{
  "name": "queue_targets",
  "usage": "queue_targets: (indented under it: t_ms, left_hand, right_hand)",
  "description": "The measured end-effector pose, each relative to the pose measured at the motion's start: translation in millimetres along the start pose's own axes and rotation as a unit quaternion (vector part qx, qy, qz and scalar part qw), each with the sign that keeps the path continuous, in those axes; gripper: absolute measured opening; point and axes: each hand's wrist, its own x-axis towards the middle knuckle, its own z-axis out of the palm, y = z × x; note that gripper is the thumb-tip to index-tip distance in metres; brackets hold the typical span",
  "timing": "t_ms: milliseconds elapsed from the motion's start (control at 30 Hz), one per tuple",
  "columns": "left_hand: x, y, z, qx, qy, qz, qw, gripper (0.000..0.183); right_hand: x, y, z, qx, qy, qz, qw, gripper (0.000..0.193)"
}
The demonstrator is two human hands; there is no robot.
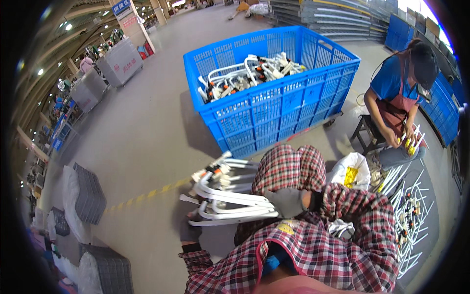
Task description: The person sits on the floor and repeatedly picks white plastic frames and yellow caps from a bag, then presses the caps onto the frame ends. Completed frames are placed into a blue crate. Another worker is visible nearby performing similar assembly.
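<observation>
Head view: just below centre, toward 6 o'clock, lies a bundle of bent white tubes (235, 197) with black and orange fittings. At 4 to 5 o'clock the gloved right hand (289, 202) grasps its tube ends; the gloved left hand (190, 229), at 7 o'clock, meets its outer bend, though whether those fingers are closed I cannot tell. A blue perforated crate (281, 110) of similar tubes stands at 1 o'clock, an open white sack (363, 169) between 3 and 4.
</observation>
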Motion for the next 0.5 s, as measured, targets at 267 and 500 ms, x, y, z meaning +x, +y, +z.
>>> queue_targets:
  t_ms: [267, 500]
  left_hand:
    - [-234, 89, 9, 0.156, 0.135, 0.375, 0.904, 0.034]
    - [-374, 94, 79, -0.041, 0.195, 0.434, 0.879, 0.053]
  right_hand:
    - [48, -106, -22, -0.065, 0.034, -0.333, 0.940, 0.063]
    - [68, -167, -63, -0.114, 0.065, -0.484, 0.865, 0.054]
